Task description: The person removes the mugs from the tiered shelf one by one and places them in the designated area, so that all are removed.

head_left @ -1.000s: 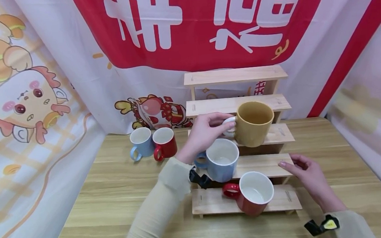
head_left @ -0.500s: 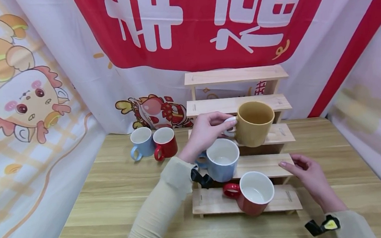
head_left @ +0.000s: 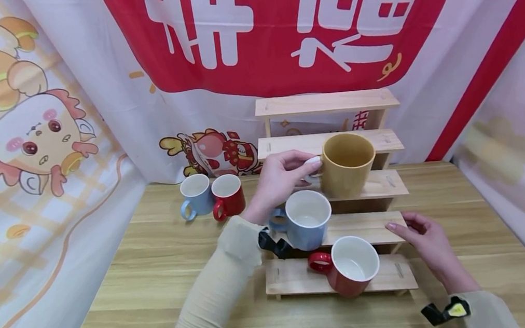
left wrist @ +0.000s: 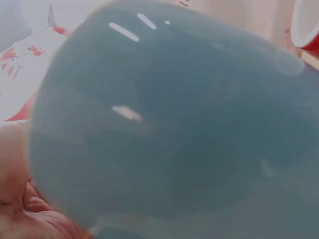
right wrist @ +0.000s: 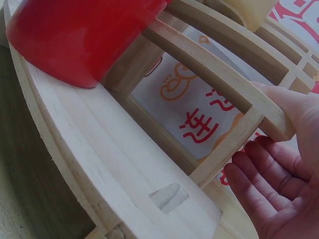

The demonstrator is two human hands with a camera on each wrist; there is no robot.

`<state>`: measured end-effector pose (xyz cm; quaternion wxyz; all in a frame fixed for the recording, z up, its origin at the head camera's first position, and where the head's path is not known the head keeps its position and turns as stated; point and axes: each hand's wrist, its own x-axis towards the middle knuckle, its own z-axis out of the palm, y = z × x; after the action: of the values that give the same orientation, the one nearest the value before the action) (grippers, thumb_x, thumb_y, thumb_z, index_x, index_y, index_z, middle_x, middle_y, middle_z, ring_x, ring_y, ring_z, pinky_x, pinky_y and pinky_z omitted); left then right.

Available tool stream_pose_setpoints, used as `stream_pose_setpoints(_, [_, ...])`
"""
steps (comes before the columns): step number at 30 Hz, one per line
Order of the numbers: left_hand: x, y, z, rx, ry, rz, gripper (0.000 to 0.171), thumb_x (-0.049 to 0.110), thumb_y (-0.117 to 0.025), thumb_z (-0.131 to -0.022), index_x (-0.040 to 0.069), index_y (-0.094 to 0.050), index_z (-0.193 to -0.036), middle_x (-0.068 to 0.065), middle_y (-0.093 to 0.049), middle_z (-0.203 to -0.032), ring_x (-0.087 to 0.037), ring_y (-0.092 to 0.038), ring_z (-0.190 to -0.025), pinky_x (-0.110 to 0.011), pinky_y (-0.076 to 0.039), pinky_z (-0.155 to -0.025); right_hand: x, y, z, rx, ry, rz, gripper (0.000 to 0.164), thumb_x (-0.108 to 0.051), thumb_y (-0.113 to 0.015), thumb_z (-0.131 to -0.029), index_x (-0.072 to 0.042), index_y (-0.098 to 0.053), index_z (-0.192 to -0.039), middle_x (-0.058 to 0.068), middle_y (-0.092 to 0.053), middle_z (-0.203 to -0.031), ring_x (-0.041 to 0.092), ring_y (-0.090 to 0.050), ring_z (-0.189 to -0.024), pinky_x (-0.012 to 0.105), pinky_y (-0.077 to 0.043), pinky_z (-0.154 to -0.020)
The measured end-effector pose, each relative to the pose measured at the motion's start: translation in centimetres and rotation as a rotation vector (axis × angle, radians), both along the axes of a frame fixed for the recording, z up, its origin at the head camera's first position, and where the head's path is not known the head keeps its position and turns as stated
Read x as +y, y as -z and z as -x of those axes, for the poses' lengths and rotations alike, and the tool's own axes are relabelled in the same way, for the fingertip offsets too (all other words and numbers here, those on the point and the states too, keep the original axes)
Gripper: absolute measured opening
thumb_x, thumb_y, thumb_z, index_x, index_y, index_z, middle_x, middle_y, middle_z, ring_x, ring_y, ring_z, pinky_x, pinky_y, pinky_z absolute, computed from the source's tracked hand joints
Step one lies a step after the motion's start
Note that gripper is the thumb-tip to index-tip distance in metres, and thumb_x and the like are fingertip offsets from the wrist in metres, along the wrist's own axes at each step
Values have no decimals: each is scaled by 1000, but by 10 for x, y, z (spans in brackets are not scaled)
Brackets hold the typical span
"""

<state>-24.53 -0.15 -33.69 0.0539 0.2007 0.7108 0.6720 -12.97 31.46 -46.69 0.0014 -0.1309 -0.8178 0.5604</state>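
My left hand (head_left: 280, 180) pinches the pale handle of a yellow mug (head_left: 345, 175) by the third step of a tiered wooden shelf (head_left: 366, 228). I cannot tell whether its base touches that step. Below it, a light blue mug (head_left: 306, 225) stands on the second step, close to my left wrist; its blurred side (left wrist: 174, 124) fills the left wrist view. A red mug (head_left: 351, 271) with a white inside stands on the lowest step. My right hand (head_left: 426, 238) grips the right end of the second step, thumb on top, fingers underneath in the right wrist view.
A smaller blue mug (head_left: 196, 195) and a smaller red mug (head_left: 228, 195) stand side by side on the wood-grain table (head_left: 160, 277), left of the shelf. Printed cloth (head_left: 220, 110) hangs behind the shelf and along both sides.
The yellow mug has shifted slightly left and up with my left hand in the last half second. My right hand keeps its hold on the shelf.
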Motion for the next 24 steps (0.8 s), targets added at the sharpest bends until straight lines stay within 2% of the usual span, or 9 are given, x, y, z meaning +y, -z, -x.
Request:
stream_pose_setpoints(6, [-15,-8,-2,88,10,-60,24,23,-79,-92,8,-77,-111,-4,-76,-102,-25,-73,-93,-40,-63,-73,0,0,-1,-12,0,0,71,-44,-71,-96,3,-46,-143,17,-47,-138,17,-48,-112,12,-50,-81])
stream_pose_setpoints(10, [-26,-12,-3,144,-7,-112,22,17,-78,-92,6,-77,-112,-6,-76,-102,-27,-73,-91,-42,-63,-73,0,0,-1,-33,4,2,75,-47,-70,-96,3,-44,-145,18,-45,-141,22,-45,-117,11,-49,-80])
stream_pose_setpoints(15, [-40,-20,-6,172,-43,-186,22,11,-77,-93,4,-76,-114,-10,-75,-105,-30,-73,-93,-46,-62,-76,0,-3,-1,-35,3,-2,78,-49,-70,-95,4,-43,-146,20,-44,-143,26,-45,-120,11,-49,-79])
stream_pose_setpoints(20, [-58,-29,-8,176,-103,-215,22,13,-76,-94,4,-75,-114,-13,-75,-105,-34,-73,-96,-49,-61,-77,-1,-5,-1,-28,2,-12,78,-51,-70,-95,3,-44,-145,20,-46,-140,26,-46,-118,11,-50,-79])
stream_pose_setpoints(24, [-75,-34,-10,179,-168,-222,25,17,-77,-93,5,-76,-115,-13,-75,-106,-36,-72,-98,-43,-62,-77,-2,-4,-1,-28,6,-13,78,-51,-71,-94,3,-45,-144,19,-47,-138,24,-47,-115,12,-50,-79])
